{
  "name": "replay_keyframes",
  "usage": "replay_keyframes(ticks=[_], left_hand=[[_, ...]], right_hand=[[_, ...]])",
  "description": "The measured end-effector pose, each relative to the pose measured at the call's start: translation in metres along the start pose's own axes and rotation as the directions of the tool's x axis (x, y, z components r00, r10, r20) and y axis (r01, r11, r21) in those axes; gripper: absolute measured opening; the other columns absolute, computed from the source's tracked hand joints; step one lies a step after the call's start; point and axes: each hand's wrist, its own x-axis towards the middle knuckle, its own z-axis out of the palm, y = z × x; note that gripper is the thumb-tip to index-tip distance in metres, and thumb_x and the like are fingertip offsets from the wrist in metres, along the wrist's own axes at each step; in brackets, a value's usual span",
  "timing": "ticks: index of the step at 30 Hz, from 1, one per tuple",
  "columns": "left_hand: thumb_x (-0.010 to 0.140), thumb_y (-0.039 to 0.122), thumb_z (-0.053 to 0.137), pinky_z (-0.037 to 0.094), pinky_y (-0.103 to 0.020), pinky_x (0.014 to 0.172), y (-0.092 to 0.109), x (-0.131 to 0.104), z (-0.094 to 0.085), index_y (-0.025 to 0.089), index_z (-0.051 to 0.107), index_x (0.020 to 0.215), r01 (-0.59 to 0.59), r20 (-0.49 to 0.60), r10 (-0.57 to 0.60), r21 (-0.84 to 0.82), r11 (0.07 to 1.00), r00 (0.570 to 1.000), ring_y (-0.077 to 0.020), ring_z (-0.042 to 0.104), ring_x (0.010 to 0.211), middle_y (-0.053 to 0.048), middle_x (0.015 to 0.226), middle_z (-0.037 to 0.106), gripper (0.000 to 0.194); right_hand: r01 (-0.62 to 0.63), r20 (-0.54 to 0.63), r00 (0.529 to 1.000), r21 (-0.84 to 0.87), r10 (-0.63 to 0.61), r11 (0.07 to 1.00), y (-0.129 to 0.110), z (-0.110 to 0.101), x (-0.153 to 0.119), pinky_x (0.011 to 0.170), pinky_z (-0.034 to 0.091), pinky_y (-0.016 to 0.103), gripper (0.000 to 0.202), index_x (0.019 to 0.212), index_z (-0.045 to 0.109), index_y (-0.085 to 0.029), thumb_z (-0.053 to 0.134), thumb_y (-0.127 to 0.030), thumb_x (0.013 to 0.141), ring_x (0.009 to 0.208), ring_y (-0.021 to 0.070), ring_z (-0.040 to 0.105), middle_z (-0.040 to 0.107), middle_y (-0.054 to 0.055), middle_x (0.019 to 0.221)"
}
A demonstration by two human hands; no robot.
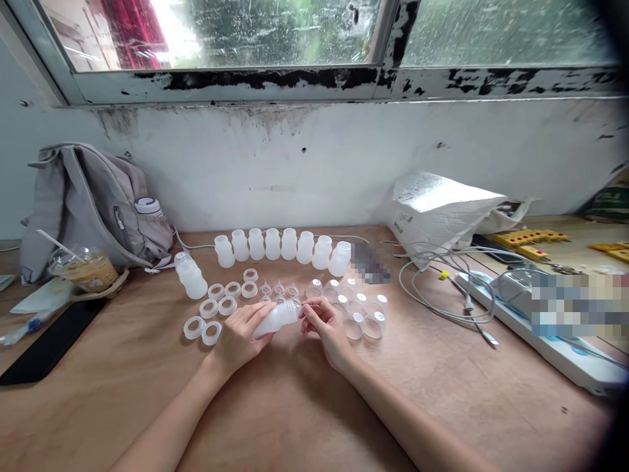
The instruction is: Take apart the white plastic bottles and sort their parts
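My left hand (244,331) is closed around a frosted baby bottle (275,318), tilted so its neck points right. At that neck, the fingertips of my right hand (325,326) are pinched together; whatever small part they hold is too hidden to name. Just behind the bottle stand several clear silicone nipples (278,288), some partly covered by it. White collar rings (211,332) lie beside my left hand. Clear dome caps (354,326) sit in a group to the right of my right hand.
Several open bottles (272,244) form a row at the back, and a capped bottle (190,275) stands left. A backpack (88,196), iced drink (83,269) and black phone (49,341) are left. Coiled cables (442,288), a white bag (432,210) and power strip (565,354) lie right.
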Motion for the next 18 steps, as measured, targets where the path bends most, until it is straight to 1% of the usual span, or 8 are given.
replay_keyframes(ticks=[4,7,10,14,16,18], left_hand=[[0.079,0.024,0.052,0.049,-0.030,0.080,0.0002,-0.0007,-0.0020,0.026,0.046,0.121,-0.015,-0.005,0.015,0.050,0.999,1.000,-0.0187,0.059,0.092,-0.006,0.104,0.060,0.043],[0.079,0.023,0.052,0.049,-0.030,0.079,0.0003,0.0000,-0.0034,0.024,0.046,0.121,-0.057,-0.010,0.058,0.079,0.995,0.998,-0.0188,0.059,0.091,-0.006,0.102,0.061,0.043],[0.079,0.021,0.051,0.050,-0.030,0.077,0.0006,0.0002,-0.0037,0.022,0.047,0.121,-0.104,-0.019,0.106,0.095,0.990,0.994,-0.0190,0.059,0.090,-0.008,0.101,0.061,0.042],[0.077,0.017,0.053,0.050,-0.030,0.075,0.0020,-0.0005,-0.0027,0.020,0.047,0.120,-0.150,-0.002,0.151,0.087,0.985,0.989,-0.0184,0.059,0.089,-0.008,0.102,0.061,0.044],[0.076,0.016,0.054,0.049,-0.030,0.076,0.0028,-0.0003,-0.0027,0.020,0.047,0.120,-0.156,0.002,0.156,0.077,0.985,0.988,-0.0185,0.059,0.089,-0.008,0.102,0.060,0.045],[0.076,0.017,0.054,0.049,-0.030,0.076,0.0032,0.0002,-0.0032,0.020,0.047,0.121,-0.151,0.006,0.151,0.061,0.987,0.988,-0.0186,0.059,0.090,-0.009,0.103,0.060,0.046]], right_hand=[[0.022,0.038,0.999,-0.048,-0.020,0.999,-0.0002,-0.0001,-0.0005,0.043,0.040,0.023,0.024,0.077,0.052,-0.019,0.060,-0.041,0.073,0.044,0.0080,0.047,0.056,-0.001,0.065],[0.039,0.056,0.998,-0.102,-0.033,0.994,-0.0010,-0.0003,-0.0017,0.043,0.039,0.022,0.026,0.075,0.050,-0.019,0.058,-0.044,0.074,0.045,0.0080,0.046,0.055,-0.001,0.066],[0.033,0.058,0.998,-0.175,-0.023,0.984,-0.0008,-0.0009,-0.0029,0.039,0.033,0.020,0.029,0.071,0.046,-0.018,0.054,-0.046,0.078,0.042,0.0069,0.043,0.053,-0.002,0.062],[0.065,0.061,0.997,-0.305,-0.048,0.950,0.0005,-0.0024,-0.0023,0.038,0.025,0.020,0.038,0.057,0.037,-0.019,0.049,-0.045,0.081,0.039,0.0058,0.032,0.037,-0.006,0.048],[0.073,0.057,0.997,-0.352,-0.057,0.933,0.0000,-0.0033,-0.0014,0.038,0.022,0.020,0.042,0.052,0.033,-0.019,0.048,-0.047,0.080,0.040,0.0058,0.027,0.030,-0.007,0.046],[0.066,0.060,0.997,-0.376,-0.047,0.924,-0.0020,-0.0044,-0.0008,0.038,0.020,0.021,0.042,0.052,0.033,-0.019,0.048,-0.048,0.080,0.041,0.0060,0.026,0.029,-0.006,0.047]])
